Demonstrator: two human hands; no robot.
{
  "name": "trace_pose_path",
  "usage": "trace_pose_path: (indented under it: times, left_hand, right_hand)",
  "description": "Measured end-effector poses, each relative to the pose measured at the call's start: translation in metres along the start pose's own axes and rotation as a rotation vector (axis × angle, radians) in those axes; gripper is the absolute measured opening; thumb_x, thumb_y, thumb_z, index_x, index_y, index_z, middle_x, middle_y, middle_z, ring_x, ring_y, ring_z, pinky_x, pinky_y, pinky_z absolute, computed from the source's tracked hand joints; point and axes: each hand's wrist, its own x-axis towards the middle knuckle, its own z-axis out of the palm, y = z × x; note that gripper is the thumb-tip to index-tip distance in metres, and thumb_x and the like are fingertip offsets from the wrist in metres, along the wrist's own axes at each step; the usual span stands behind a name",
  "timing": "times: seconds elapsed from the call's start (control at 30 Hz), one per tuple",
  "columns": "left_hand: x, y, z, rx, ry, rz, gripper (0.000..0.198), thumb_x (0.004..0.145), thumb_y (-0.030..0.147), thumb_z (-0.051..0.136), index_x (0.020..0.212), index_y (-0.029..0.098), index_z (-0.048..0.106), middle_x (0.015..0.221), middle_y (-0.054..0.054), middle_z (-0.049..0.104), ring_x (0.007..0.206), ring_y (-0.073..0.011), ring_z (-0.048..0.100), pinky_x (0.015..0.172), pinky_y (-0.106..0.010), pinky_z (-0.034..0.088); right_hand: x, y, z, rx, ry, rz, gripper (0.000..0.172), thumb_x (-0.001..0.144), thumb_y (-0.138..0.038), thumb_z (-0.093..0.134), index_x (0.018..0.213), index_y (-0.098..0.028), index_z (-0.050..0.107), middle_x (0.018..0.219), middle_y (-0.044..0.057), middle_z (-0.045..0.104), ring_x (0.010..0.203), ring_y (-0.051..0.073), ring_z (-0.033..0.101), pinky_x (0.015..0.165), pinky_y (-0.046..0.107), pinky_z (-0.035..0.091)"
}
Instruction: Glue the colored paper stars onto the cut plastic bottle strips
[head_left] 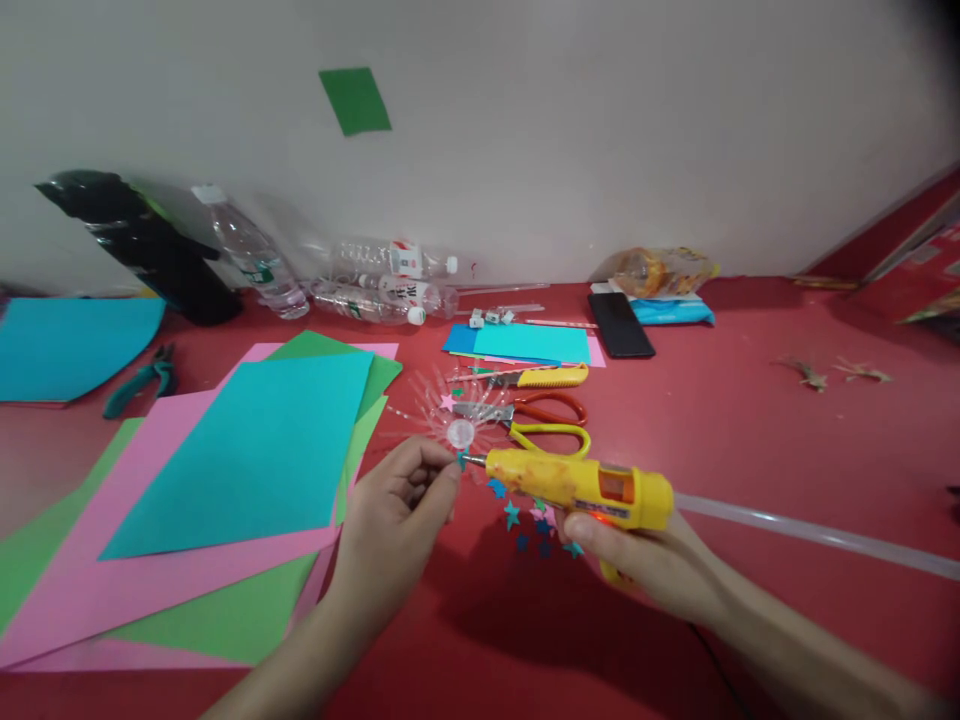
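Note:
My right hand point(637, 555) grips a yellow hot glue gun point(559, 480), its metal tip pointing left and a clear glue stick point(810, 538) trailing from its back. Between the thumb and fingertips of my left hand point(405, 500) is a small teal paper star point(462, 459), which the glue gun's tip meets or nearly meets. Just beyond lies a clear plastic piece cut into radiating strips around a round centre point(460, 433), with a pink star point(448, 402) on it. Several blue, pink and green paper stars point(512, 515) are scattered below the glue gun, partly hidden by my right hand.
Scissors point(551, 425) and a yellow utility knife point(551, 376) lie behind the glue gun. Coloured sheets point(247, 460) cover the left side, near pliers point(142, 380). Along the wall are plastic bottles point(390, 280), a black flask point(150, 245) and a phone point(621, 325).

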Motion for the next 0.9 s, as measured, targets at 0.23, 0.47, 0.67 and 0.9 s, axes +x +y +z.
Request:
trace_pose_path:
  times: [0.23, 0.47, 0.67, 0.9]
  left_hand:
    - [0.0003, -0.0013, 0.0001, -0.007, 0.003, -0.008, 0.014, 0.082, 0.023, 0.053, 0.069, 0.019, 0.056, 0.047, 0.009, 0.05, 0.033, -0.0037, 0.039, 0.034, -0.016, 0.031]
    - [-0.0005, 0.0005, 0.0011, -0.003, 0.002, -0.009, 0.015, 0.082, 0.023, 0.053, 0.068, 0.02, 0.054, 0.046, 0.009, 0.049, 0.033, -0.0038, 0.038, 0.033, -0.016, 0.03]
    - [0.0002, 0.0013, 0.0019, 0.01, 0.014, 0.011, 0.014, 0.082, 0.024, 0.053, 0.069, 0.019, 0.055, 0.048, 0.009, 0.049, 0.033, -0.0036, 0.038, 0.034, -0.016, 0.031]
    - [-0.001, -0.0005, 0.0014, 0.018, 0.014, 0.014, 0.014, 0.082, 0.023, 0.053, 0.069, 0.019, 0.056, 0.048, 0.009, 0.049, 0.033, -0.0039, 0.039, 0.034, -0.016, 0.031]
  right_hand:
    - [-0.0015, 0.0019, -0.0013, -0.017, -0.006, 0.017, 0.029, 0.091, -0.049, 0.059, 0.094, -0.021, 0.064, 0.069, -0.004, 0.043, 0.056, 0.007, 0.032, 0.046, 0.018, 0.031]
    - [0.0004, -0.0004, 0.0001, -0.03, 0.013, 0.025, 0.033, 0.089, -0.053, 0.058, 0.089, -0.02, 0.061, 0.064, -0.005, 0.042, 0.053, 0.007, 0.033, 0.043, 0.018, 0.029]
    - [-0.0004, -0.0013, 0.0008, -0.081, 0.056, 0.037, 0.035, 0.087, -0.055, 0.06, 0.087, -0.02, 0.061, 0.066, -0.003, 0.048, 0.056, 0.008, 0.04, 0.046, 0.019, 0.036]
    - [0.0013, -0.0063, 0.0026, -0.111, 0.099, 0.056, 0.031, 0.082, -0.049, 0.065, 0.087, -0.019, 0.062, 0.073, 0.0, 0.059, 0.056, 0.009, 0.048, 0.05, 0.021, 0.043]
